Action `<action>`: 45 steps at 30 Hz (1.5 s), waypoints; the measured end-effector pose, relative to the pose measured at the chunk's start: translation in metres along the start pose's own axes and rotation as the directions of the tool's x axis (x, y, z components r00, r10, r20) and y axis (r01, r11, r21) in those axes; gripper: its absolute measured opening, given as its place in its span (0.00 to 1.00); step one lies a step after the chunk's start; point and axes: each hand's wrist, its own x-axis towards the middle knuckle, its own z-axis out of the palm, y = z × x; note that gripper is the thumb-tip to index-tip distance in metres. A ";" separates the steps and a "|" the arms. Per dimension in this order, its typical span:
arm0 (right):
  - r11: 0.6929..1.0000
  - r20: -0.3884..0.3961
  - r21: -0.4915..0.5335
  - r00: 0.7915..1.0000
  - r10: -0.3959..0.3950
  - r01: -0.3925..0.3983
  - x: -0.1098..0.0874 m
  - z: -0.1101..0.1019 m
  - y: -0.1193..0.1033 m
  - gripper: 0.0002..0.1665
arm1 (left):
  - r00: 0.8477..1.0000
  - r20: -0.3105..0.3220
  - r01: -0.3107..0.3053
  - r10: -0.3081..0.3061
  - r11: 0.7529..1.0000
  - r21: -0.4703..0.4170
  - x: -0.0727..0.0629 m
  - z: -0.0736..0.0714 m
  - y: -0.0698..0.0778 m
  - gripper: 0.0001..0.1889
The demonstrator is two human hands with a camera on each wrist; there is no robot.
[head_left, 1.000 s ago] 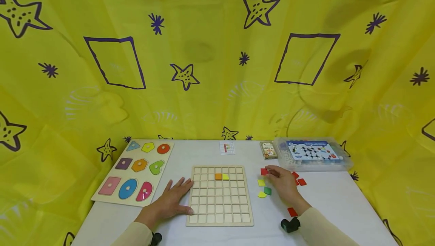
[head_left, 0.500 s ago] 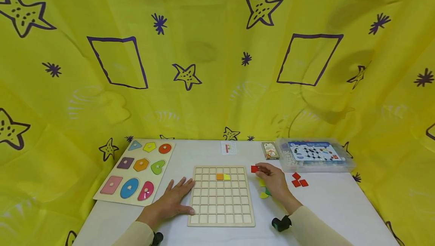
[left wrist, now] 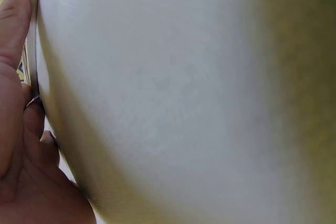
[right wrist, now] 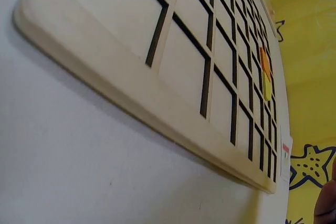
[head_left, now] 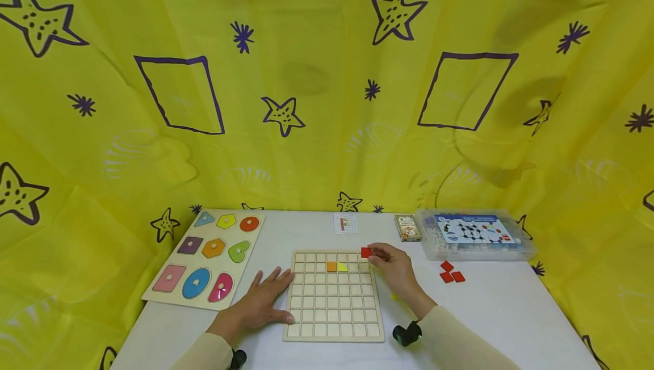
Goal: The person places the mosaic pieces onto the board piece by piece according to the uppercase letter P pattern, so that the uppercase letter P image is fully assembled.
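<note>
- Between the two hands I see a wooden grid board [head_left: 333, 315]; in its second row from the far edge sit an orange square [head_left: 331, 267] and, touching it on the right, a yellow piece [head_left: 343, 267].
- Ahead and right of my right hand [head_left: 397, 272] is a clear plastic box [head_left: 472, 255] with small pieces inside.
- Left of my left hand [head_left: 259, 304], a puzzle board [head_left: 159, 295] carries coloured shapes in its recesses.
- The red tile [head_left: 365, 252] is pinched at my right fingertips, over the board's far right corner; whether it touches wood I cannot tell.
- My left hand is spread wide, thumb and fingers against the board's left edge.
- Three red tiles [head_left: 447, 277] lie right of my right hand; another yellow bit [head_left: 395, 297] shows partly hidden beneath it.
- Ahead of the hands are a patterned card [head_left: 346, 223] and a small box [head_left: 407, 228].
</note>
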 end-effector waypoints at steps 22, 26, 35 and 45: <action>0.997 0.075 0.070 0.997 0.003 -0.008 0.001 0.044 -0.019 0.13 | 1.000 0.003 0.026 -0.026 1.000 0.003 0.003 0.001 0.000 0.56; 0.997 0.095 0.070 0.995 0.006 -0.013 0.003 0.049 -0.019 0.13 | 0.999 0.007 0.033 -0.033 0.999 -0.002 0.003 0.002 -0.001 0.56; 0.999 0.103 0.046 0.995 0.005 -0.010 0.004 0.060 -0.018 0.13 | 1.000 0.012 0.021 -0.021 1.000 -0.007 0.002 0.003 -0.003 0.56; 0.999 0.118 0.042 0.993 -0.027 0.022 0.007 0.073 -0.017 0.11 | 1.000 0.015 0.027 -0.027 1.000 -0.001 0.002 0.003 -0.001 0.56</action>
